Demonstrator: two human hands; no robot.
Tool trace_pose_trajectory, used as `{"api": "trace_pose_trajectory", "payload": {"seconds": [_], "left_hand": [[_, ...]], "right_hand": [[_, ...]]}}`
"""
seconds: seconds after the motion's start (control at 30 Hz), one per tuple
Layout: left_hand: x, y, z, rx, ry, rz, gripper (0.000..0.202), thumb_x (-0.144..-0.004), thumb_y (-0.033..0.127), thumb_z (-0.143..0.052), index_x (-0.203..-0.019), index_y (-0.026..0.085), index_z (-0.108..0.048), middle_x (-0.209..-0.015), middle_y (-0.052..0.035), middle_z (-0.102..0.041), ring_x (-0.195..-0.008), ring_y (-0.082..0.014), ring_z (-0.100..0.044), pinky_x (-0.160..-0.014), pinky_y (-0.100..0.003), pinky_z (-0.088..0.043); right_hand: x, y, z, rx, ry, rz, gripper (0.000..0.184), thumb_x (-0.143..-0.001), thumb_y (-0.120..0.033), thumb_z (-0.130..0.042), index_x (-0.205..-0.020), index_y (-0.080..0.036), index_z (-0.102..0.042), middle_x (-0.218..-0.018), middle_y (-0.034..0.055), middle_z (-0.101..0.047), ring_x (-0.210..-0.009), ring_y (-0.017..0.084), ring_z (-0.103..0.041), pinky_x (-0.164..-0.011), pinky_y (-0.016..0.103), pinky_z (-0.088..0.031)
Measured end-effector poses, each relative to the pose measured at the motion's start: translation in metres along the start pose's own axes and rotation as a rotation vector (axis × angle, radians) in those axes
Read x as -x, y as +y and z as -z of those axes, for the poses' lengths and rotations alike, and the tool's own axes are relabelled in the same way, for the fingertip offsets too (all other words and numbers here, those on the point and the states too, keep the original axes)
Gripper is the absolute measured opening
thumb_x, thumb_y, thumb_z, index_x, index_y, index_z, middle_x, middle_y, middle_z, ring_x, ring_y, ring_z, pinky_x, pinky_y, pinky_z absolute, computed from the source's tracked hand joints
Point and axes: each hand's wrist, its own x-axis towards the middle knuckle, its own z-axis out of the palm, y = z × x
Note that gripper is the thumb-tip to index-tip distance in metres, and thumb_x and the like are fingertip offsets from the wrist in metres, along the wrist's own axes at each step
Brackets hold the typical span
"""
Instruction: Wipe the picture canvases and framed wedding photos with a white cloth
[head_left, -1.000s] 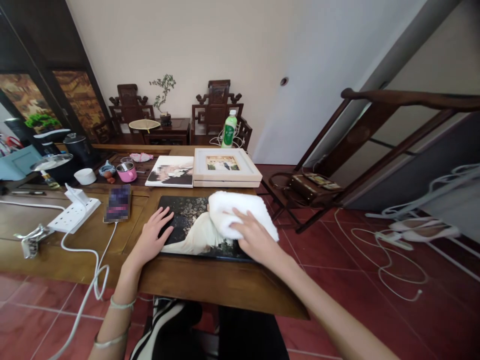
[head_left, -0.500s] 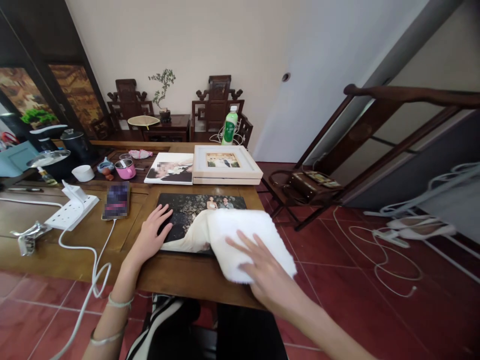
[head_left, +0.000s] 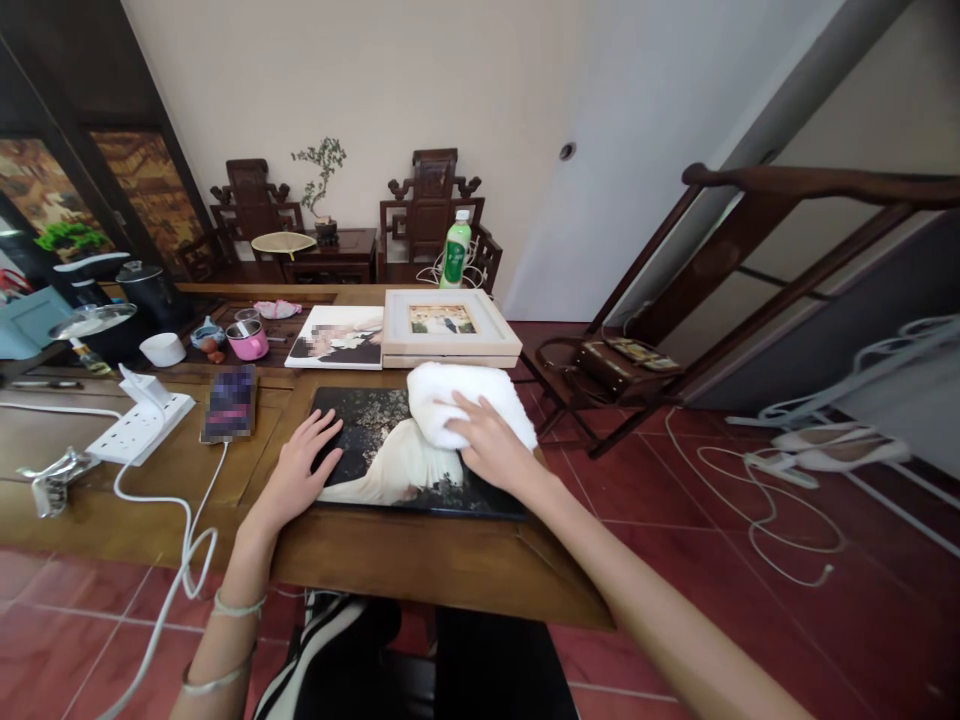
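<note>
Glossy dark rectangular photo panel lies flat on brown wooden bench. Left hand at its 9 o'clock edge: grip released, fingers spread. White fluffy cloth on panel at 2 o'clock, under right hand; cannot tell whether that grip grasps it. Pale wooden picture frame near, 12 o'clock.

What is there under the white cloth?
The dark photo panel; its left and lower areas mostly show. The white cloth, under the right hand, hides whatever is printed at upper right.
</note>
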Motion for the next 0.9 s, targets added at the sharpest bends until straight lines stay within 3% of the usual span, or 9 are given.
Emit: {"api": "trace_pose_trajectory", "payload": {"seconds": [0.1, 0.17, 0.43, 0.53, 0.67, 0.9], "left_hand": [[0.0, -0.001, -0.001, 0.012, 0.007, 0.008, 0.046, -0.095, 0.043, -0.04, -0.136, 0.024, -0.05, -0.149, -0.0072, -0.041, -0.142, -0.0262, -0.027, -0.113, -0.054, -0.025], [0.0, -0.001, -0.002, 0.014, 0.011, 0.011, 0.046, -0.095, 0.042, -0.04, -0.136, 0.023, -0.05, -0.149, -0.0075, -0.041, -0.143, -0.0259, -0.026, -0.114, -0.053, -0.025], [0.001, 0.0, -0.003, 0.009, 0.027, 0.009, 0.045, -0.095, 0.042, -0.04, -0.136, 0.025, -0.05, -0.149, -0.0066, -0.041, -0.142, -0.0259, -0.027, -0.114, -0.054, -0.025], [0.001, 0.0, -0.002, -0.002, 0.017, -0.002, 0.045, -0.095, 0.041, -0.04, -0.136, 0.025, -0.05, -0.149, -0.0066, -0.041, -0.142, -0.0261, -0.027, -0.113, -0.053, -0.026], [0.001, -0.001, -0.002, -0.015, 0.014, -0.014, 0.045, -0.096, 0.041, -0.04, -0.136, 0.024, -0.049, -0.15, -0.0066, -0.041, -0.142, -0.0261, -0.027, -0.113, -0.054, -0.026], [0.002, -0.003, -0.003, -0.017, 0.009, -0.001, 0.045, -0.096, 0.041, -0.041, -0.137, 0.024, -0.049, -0.15, -0.0067, -0.04, -0.143, -0.0253, -0.026, -0.114, -0.053, -0.025]], "right_hand": [[-0.019, 0.006, -0.002, 0.058, -0.001, -0.042, 0.057, -0.067, 0.006, -0.04, -0.114, -0.014, -0.065, -0.137, 0.0152, -0.055, -0.14, 0.032, -0.032, -0.11, 0.06, -0.026], [-0.014, 0.001, -0.002, 0.076, -0.014, -0.035, 0.056, -0.067, 0.006, -0.04, -0.113, -0.014, -0.066, -0.139, 0.0135, -0.053, -0.14, 0.032, -0.032, -0.111, 0.059, -0.026], [0.097, -0.056, -0.004, 0.006, 0.01, 0.163, 0.044, -0.056, 0.007, -0.041, -0.079, -0.017, -0.069, -0.147, 0.009, -0.044, -0.143, 0.035, -0.022, -0.111, 0.067, -0.022], [0.117, -0.064, -0.003, -0.053, 0.031, 0.218, 0.04, -0.055, 0.006, -0.04, -0.072, -0.019, -0.067, -0.147, 0.0072, -0.044, -0.143, 0.032, -0.022, -0.111, 0.066, -0.025], [0.095, -0.046, 0.0, -0.111, 0.027, 0.191, 0.047, -0.052, 0.005, -0.038, -0.078, -0.018, -0.069, -0.142, 0.0084, -0.051, -0.141, 0.03, -0.029, -0.112, 0.064, -0.026], [0.0, 0.003, -0.005, -0.05, 0.026, 0.056, 0.053, -0.06, 0.005, -0.04, -0.099, -0.015, -0.07, -0.138, 0.0137, -0.055, -0.139, 0.03, -0.034, -0.113, 0.06, -0.024]]}}
